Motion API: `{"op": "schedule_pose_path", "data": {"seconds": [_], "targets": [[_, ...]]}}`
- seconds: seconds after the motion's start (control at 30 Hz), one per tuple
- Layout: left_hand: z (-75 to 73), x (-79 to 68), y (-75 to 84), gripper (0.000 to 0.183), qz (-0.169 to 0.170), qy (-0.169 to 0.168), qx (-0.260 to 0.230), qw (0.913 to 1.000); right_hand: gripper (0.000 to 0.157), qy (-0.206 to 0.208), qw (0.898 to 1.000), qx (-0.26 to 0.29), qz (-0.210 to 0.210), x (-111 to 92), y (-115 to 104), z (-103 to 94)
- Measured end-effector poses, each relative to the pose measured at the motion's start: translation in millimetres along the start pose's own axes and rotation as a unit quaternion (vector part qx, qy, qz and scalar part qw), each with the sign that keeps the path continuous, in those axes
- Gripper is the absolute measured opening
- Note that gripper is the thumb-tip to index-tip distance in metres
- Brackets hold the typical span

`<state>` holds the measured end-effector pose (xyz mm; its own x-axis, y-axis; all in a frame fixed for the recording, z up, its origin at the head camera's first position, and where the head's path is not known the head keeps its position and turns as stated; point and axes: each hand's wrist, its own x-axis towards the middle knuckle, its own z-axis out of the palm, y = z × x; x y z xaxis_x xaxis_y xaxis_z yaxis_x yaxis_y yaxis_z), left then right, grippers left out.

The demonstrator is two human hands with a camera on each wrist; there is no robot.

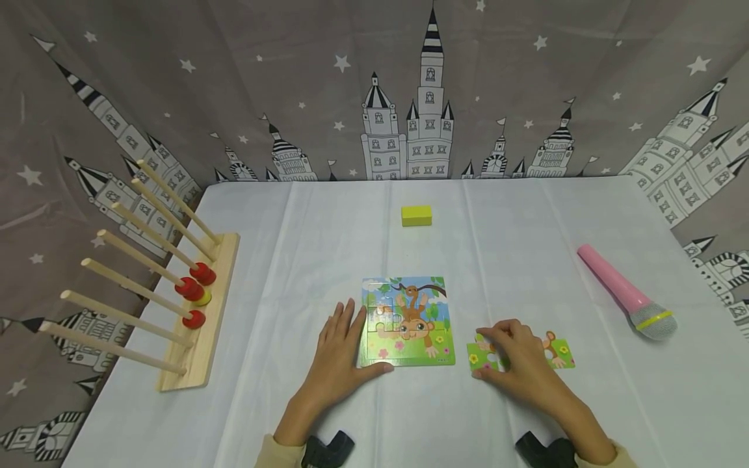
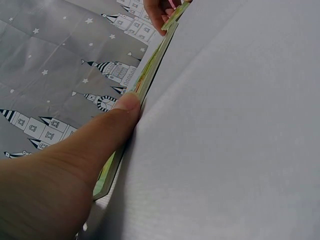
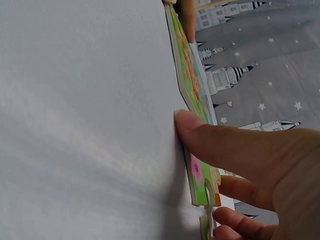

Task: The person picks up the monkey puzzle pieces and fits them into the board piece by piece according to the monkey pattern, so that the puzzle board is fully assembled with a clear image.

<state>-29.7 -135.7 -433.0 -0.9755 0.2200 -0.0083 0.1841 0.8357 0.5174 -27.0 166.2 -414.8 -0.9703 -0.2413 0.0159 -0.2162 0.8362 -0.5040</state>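
Observation:
A square jigsaw puzzle [image 1: 412, 325] with a monkey picture lies mid-table, outlines of fitted pieces showing on its left part. My left hand [image 1: 339, 354] lies along its left side with fingers extended; the thumb [image 2: 129, 102] touches the near edge. To the right, my right hand [image 1: 523, 364] pinches a green puzzle piece [image 1: 481, 357] between thumb and fingers. That piece [image 3: 197, 172], with a pink flower, stands close to the table in the right wrist view. Another puzzle piece [image 1: 562, 353], showing a monkey's ear, lies just right of the hand, partly hidden by it.
A wooden peg stand [image 1: 225, 279] with red and yellow rings [image 1: 194, 318] is at the left. A yellow block [image 1: 416, 216] lies toward the back. At the right is a pink toy microphone [image 1: 620, 286]. A castle-print cloth [image 1: 328, 84] hangs behind the white table.

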Motion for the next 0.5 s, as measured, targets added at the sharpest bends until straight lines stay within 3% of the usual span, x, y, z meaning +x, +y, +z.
{"op": "schedule_pose_path", "data": {"seconds": [0.23, 0.5], "targets": [[-0.6, 0.0, 0.5, 0.102, -0.002, -0.003, 0.000, 1.0000, 0.059, 0.005, 0.999, 0.023, 0.024, -0.5, -2.6, 1.1], [-0.6, 0.0, 0.5, 0.102, -0.003, -0.003, 0.002, 1.0000, 0.052, 0.027, 0.998, 0.049, 0.015, -2.1, -3.1, 2.2]]}}
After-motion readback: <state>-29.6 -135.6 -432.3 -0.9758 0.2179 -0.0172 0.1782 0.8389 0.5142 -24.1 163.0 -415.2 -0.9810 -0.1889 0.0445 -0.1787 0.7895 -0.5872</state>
